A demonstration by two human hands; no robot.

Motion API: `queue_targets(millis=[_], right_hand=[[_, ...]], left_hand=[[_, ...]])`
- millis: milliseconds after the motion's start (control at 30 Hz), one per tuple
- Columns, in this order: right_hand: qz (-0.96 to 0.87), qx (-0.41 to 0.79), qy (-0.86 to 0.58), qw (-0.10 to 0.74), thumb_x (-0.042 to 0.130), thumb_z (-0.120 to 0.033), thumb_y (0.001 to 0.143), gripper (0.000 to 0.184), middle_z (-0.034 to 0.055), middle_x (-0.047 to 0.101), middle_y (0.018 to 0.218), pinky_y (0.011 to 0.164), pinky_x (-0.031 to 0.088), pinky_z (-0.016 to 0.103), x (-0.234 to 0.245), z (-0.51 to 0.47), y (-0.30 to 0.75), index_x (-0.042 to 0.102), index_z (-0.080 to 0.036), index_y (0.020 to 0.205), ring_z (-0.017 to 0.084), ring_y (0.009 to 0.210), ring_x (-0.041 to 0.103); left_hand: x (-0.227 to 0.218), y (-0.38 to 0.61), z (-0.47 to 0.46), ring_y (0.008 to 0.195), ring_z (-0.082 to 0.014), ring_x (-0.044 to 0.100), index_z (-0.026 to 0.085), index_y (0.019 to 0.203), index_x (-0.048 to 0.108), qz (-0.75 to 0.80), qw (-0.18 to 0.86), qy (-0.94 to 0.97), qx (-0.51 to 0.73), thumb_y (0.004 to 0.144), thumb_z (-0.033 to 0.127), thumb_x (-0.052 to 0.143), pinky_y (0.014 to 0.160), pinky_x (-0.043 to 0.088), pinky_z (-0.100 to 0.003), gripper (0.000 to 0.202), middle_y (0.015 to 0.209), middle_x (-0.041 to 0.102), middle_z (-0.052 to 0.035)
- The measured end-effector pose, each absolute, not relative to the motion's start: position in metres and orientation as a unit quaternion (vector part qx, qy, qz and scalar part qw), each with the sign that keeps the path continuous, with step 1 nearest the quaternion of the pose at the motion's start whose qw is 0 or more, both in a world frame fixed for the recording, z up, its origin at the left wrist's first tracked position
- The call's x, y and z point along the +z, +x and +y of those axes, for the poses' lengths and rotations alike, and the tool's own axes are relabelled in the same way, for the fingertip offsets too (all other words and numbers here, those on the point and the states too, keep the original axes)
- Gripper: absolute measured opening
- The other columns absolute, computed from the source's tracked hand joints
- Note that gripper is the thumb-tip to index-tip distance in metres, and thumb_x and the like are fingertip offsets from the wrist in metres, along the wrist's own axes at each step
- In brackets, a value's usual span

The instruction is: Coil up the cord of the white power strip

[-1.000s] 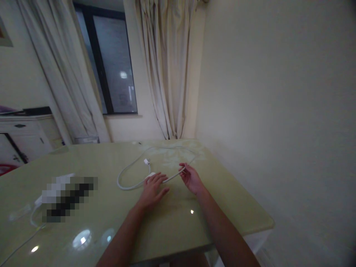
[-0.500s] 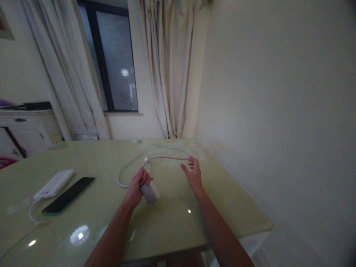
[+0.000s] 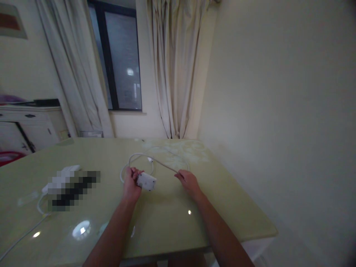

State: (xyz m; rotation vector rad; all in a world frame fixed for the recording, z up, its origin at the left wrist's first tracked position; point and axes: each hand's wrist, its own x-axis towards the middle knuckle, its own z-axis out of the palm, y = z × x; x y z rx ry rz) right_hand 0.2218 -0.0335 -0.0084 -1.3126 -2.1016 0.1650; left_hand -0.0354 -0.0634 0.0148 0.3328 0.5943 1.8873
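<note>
A short white power strip (image 3: 147, 181) with dark spots near its corners is in my left hand (image 3: 132, 185), whose fingers are closed around its left end. It is held over the table, one broad face turned to me. From the left hand a white cable (image 3: 158, 161) arches up and across to my right hand (image 3: 189, 183). There my thumb and fingers pinch it. More of the cable loops on the table behind both hands. A small white piece (image 3: 150, 160), perhaps a plug or tag, shows within the loop.
The glossy green table (image 3: 167, 226) has its right edge near the wall. On the left, a pixelated white object (image 3: 62, 180) and a dark flat one (image 3: 76, 191) lie side by side, with a thin white cord (image 3: 23, 235) running to the lower left. A curtained window (image 3: 125, 63) is behind.
My right hand has gone from open fingers beside the cable to pinching it, and moved nearer to me. The left hand has turned the power strip more level. The cable now arches higher.
</note>
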Motion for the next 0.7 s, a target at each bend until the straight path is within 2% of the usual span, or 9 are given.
queue_targets(millis=[167,333,400,467,567,700], right_hand=[[-0.82,0.051,-0.474,0.318,0.042,-0.049,0.104,0.042,0.0018,0.068,0.076,0.063,0.029,0.025,-0.009,-0.055,0.191,0.064,-0.021,0.083,0.015,0.068,0.058],[-0.867,0.029,-0.434,0.242,0.047,-0.046,0.104,0.034,0.0025,0.072,0.083,0.062,0.028,0.025,-0.009,-0.065,0.18,0.066,-0.023,0.088,0.016,0.072,0.062],[-0.871,0.03,-0.432,0.232,0.048,-0.045,0.104,0.033,0.0028,0.072,0.084,0.062,0.029,0.025,-0.009,-0.065,0.181,0.067,-0.023,0.088,0.016,0.073,0.062],[-0.87,0.035,-0.432,0.234,0.048,-0.045,0.103,0.033,0.003,0.072,0.084,0.063,0.03,0.025,-0.01,-0.064,0.182,0.067,-0.023,0.088,0.016,0.074,0.062],[-0.867,0.047,-0.429,0.248,0.049,-0.045,0.103,0.034,0.0032,0.072,0.083,0.064,0.03,0.025,-0.011,-0.063,0.183,0.068,-0.022,0.087,0.016,0.073,0.062],[-0.856,0.067,-0.437,0.269,0.049,-0.046,0.103,0.036,0.0029,0.071,0.082,0.064,0.029,0.025,-0.012,-0.062,0.182,0.068,-0.021,0.084,0.016,0.073,0.061]], left_hand=[[0.002,0.0,-0.069,0.052,-0.01,0.052,0.019,0.075,0.058,0.339,0.561,0.315,0.687,0.079,0.065,0.07,0.064,0.05,-0.022,0.047,0.05,0.036,0.0095],[-0.002,0.006,-0.08,0.065,-0.0123,0.055,0.015,0.099,0.073,0.36,0.555,0.448,0.601,0.083,0.069,0.062,0.063,0.047,-0.024,0.057,0.074,0.056,0.0004],[0.0,0.004,-0.082,0.066,-0.0122,0.054,0.014,0.105,0.075,0.364,0.563,0.458,0.584,0.083,0.069,0.061,0.063,0.046,-0.024,0.06,0.076,0.055,-0.0006],[0.001,0.003,-0.081,0.063,-0.0111,0.052,0.014,0.11,0.075,0.369,0.57,0.455,0.576,0.083,0.067,0.063,0.06,0.044,-0.023,0.061,0.071,0.052,0.0014],[0.002,0.004,-0.079,0.055,-0.0083,0.048,0.013,0.109,0.074,0.382,0.568,0.447,0.576,0.079,0.064,0.07,0.053,0.037,-0.02,0.059,0.062,0.048,0.0047],[0.001,0.007,-0.079,0.048,-0.0083,0.051,0.018,0.098,0.065,0.391,0.573,0.389,0.606,0.069,0.061,0.08,0.047,0.036,-0.02,0.054,0.061,0.057,0.0057]])
